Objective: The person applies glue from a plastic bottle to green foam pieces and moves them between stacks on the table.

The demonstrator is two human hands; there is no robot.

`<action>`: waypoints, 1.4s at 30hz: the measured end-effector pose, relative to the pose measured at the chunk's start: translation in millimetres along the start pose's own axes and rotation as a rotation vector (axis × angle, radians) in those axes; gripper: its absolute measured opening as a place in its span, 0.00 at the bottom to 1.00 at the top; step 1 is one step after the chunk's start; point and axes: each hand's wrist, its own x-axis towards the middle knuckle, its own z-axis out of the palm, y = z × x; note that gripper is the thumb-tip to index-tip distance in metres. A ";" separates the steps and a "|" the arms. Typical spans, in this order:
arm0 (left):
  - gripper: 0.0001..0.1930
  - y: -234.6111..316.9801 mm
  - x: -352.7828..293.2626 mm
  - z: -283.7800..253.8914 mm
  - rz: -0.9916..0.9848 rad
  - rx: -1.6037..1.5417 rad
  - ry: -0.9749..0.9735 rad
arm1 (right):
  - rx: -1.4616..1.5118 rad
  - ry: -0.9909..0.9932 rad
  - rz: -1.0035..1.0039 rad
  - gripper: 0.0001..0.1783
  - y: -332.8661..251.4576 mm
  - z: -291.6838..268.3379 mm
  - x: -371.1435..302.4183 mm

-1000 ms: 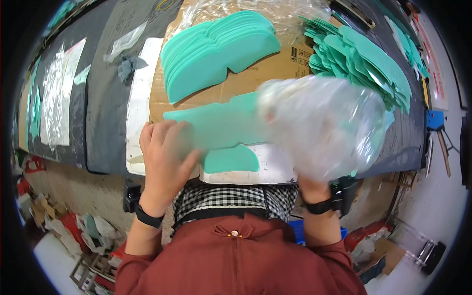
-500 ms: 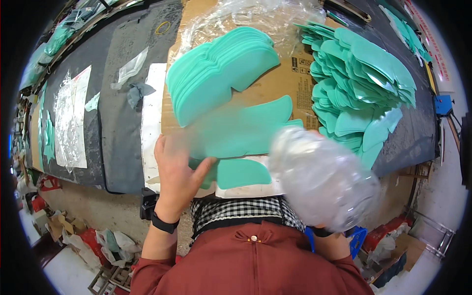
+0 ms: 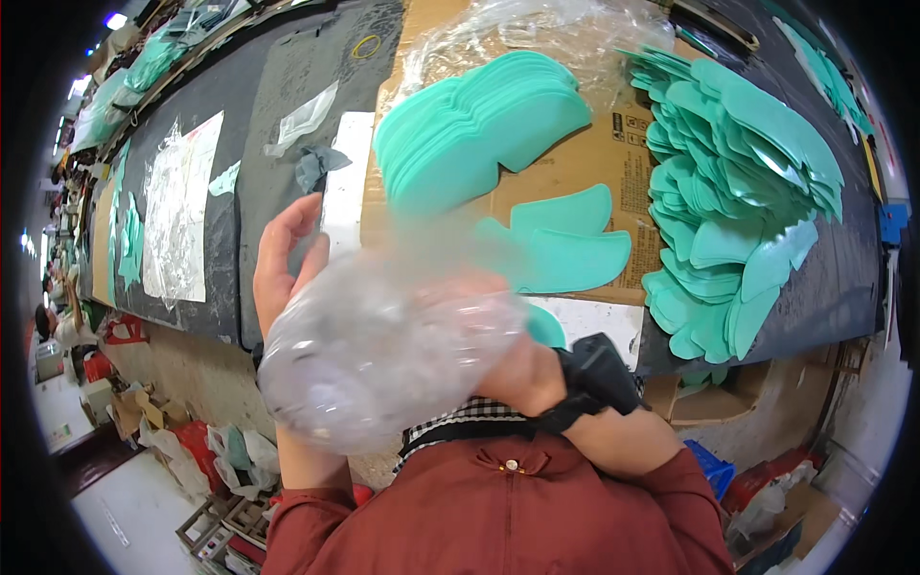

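Note:
A crumpled bundle of clear plastic film (image 3: 374, 355) hangs in front of my body, with my right hand (image 3: 522, 369) gripping it; its fingers show only dimly through the film. My left hand (image 3: 287, 254) is raised at the left, fingers apart and holding nothing, its palm partly covered by the bundle. Beyond the hands, a neat stack of green curved, notched sheets (image 3: 470, 134) stands on a flattened cardboard sheet (image 3: 522, 187). Nearer, a loose green two-lobed piece (image 3: 575, 261) lies on the board, partly hidden by a blurred patch in the picture.
A large, untidy heap of similar green sheets (image 3: 738, 182) covers the table's right side. Clear film (image 3: 537, 38) lies at the back of the cardboard. A grey scrap (image 3: 318, 168) and a white plastic piece (image 3: 303, 120) rest on the dark table (image 3: 273, 72) at left.
My right hand has swung left across my body with the plastic bundle. My left hand has come off the green sheets, moving left and up. The view has turned slightly left.

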 end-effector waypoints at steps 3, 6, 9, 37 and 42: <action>0.20 12.3 12.9 19.9 0.055 0.019 -0.035 | 0.033 -0.010 0.022 0.27 -10.7 13.2 -6.3; 0.19 28.4 18.6 43.2 0.134 0.069 -0.074 | -1.053 -0.179 -0.116 0.29 32.6 -26.2 -81.0; 0.23 25.6 22.6 65.2 0.199 0.184 -0.136 | -0.351 -0.003 0.462 0.21 4.6 -71.6 -76.9; 0.14 24.5 -39.5 50.0 -0.119 -0.239 -0.330 | 0.348 0.488 0.529 0.66 -41.4 -117.6 -59.8; 0.17 39.7 -41.8 73.2 0.189 0.215 -0.243 | -0.061 0.329 0.368 0.57 -19.7 -108.0 -62.8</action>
